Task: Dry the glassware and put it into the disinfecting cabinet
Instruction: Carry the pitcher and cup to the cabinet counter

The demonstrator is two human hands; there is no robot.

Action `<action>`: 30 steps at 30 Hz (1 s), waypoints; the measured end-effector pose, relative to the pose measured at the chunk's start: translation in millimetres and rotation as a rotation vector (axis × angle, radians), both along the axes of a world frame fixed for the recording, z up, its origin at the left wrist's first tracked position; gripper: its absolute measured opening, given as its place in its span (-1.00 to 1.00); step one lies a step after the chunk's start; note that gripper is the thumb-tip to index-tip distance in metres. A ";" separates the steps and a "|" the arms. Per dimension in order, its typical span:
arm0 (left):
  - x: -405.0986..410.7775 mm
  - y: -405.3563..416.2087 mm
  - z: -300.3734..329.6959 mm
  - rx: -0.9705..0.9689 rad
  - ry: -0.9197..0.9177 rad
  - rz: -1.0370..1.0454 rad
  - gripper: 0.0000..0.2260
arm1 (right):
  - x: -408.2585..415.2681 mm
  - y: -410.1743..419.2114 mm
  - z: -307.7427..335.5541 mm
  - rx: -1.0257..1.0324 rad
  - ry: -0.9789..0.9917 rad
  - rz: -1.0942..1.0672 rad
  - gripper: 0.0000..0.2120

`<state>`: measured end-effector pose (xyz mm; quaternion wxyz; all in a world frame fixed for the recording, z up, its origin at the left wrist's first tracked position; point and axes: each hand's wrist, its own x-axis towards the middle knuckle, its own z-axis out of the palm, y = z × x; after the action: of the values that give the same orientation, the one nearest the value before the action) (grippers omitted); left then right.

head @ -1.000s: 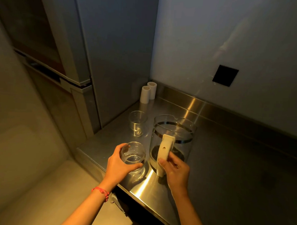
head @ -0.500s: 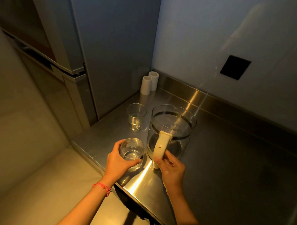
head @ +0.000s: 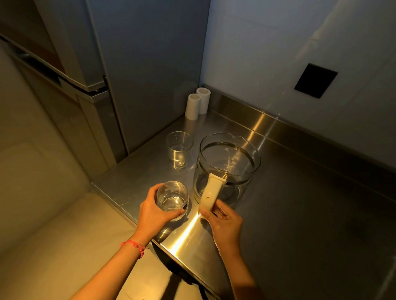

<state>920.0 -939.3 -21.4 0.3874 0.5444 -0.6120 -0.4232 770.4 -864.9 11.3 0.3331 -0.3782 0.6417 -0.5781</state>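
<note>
On the steel counter [head: 303, 211] near its left edge, my left hand [head: 154, 212] wraps around a small clear glass [head: 173, 199] that stands upright. Just to its right stands a big glass jug [head: 228, 164] with a cream handle [head: 212, 192]; my right hand [head: 225, 221] grips the lower end of that handle. A second small glass [head: 179, 149] stands free behind the first one. The tall grey cabinet [head: 137, 63] rises at the left, beside the counter; its front face is not visible from here.
Two white rolls [head: 196, 103] stand in the back corner against the cabinet side. A steel upstand [head: 284, 124] runs along the wall, with a black wall plate [head: 315, 80] above it. The floor [head: 52, 234] lies left of the counter edge.
The view has shifted slightly downward and closer. Both hands keep their holds on the glass and the jug handle; neither vessel has visibly left the counter.
</note>
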 end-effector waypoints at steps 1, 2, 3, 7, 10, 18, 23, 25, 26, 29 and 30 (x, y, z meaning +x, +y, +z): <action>-0.1 0.1 -0.4 -0.003 0.002 -0.002 -0.32 | 0.3 0.3 -1.3 0.003 -0.010 0.004 -0.69; 0.1 0.1 -1.0 -0.003 0.003 -0.003 -0.33 | 0.3 0.8 -3.0 0.005 -0.017 0.006 -0.70; 0.2 0.3 -1.3 -0.003 0.005 -0.005 -0.33 | 0.9 1.3 -4.7 0.009 -0.022 0.007 -0.70; 0.7 0.2 -2.7 -0.009 -0.003 -0.014 -0.32 | 2.5 2.7 -10.4 0.024 -0.027 0.012 -0.72; 0.8 -0.4 -2.9 -0.004 -0.003 -0.020 -0.32 | 3.9 3.6 -12.1 0.032 -0.041 0.027 -0.70; 3.0 -2.0 -2.2 0.015 -0.038 -0.063 -0.27 | 3.6 3.2 -14.6 0.036 -0.041 0.020 -0.69; 4.8 -0.8 -0.4 0.043 -0.065 -0.101 -0.16 | 3.5 3.6 -15.1 0.057 -0.056 0.029 -0.72; 4.9 0.0 0.5 0.050 -0.075 -0.110 -0.12 | 3.5 4.4 -14.7 0.065 -0.061 0.038 -0.75; 4.9 0.8 0.9 0.052 -0.079 -0.110 -0.11 | 3.7 5.0 -14.1 0.070 -0.065 0.043 -0.75; 5.3 4.4 2.9 0.044 -0.086 -0.094 -0.12 | 3.8 7.9 -13.0 0.066 -0.080 0.053 -0.75; 5.9 5.8 3.9 0.042 -0.085 -0.087 -0.13 | 3.8 9.0 -12.5 0.067 -0.075 0.054 -0.76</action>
<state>925.9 -933.5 -17.6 0.3308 0.5426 -0.6419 -0.4291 774.2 -855.9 -1.2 0.3849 -0.3623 0.6372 -0.5609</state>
